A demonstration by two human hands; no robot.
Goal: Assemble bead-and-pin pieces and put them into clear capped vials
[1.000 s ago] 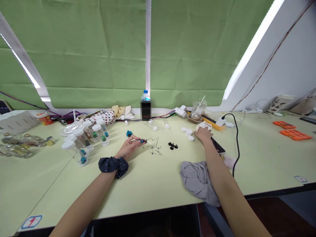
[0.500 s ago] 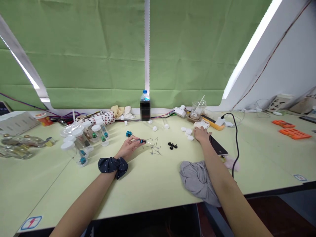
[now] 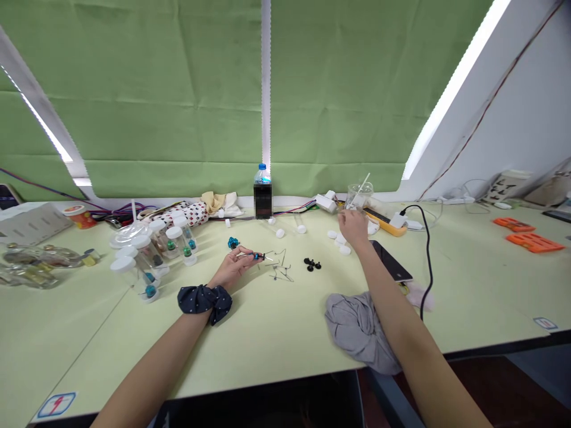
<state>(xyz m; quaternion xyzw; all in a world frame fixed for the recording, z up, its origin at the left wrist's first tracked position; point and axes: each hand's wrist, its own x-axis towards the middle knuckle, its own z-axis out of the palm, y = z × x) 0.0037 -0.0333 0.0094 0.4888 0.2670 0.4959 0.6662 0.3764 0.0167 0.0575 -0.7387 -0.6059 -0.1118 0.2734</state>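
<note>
Pale green tabletop (image 3: 89,351) fills the lower scene, with a green fabric blind (image 3: 156,101) hanging behind it. Near the middle, the person's left hand (image 3: 232,266), a dark dotted scrunchie (image 3: 204,302) around its wrist, holds a slim blue-and-black metal part (image 3: 257,257) in a narrow pinch, a thin pin pointing right. Just right of that part lie bent thin wires (image 3: 281,266), then a small cluster of black pieces (image 3: 311,264). A small blue piece (image 3: 232,242) sits just beyond the left fingers. Toward the far right, the right hand (image 3: 354,229) is raised, its fingertips drawn close together beside a glass beaker (image 3: 359,196); whether they hold anything is too small to tell. White caps (image 3: 339,241) lie just below that hand, with a black phone (image 3: 391,266) to its right and a grey cloth (image 3: 357,333) under the right forearm. Clear jars with white lids (image 3: 147,252) stand left of the left hand, and a water bottle (image 3: 263,193) stands at the far edge.
</note>
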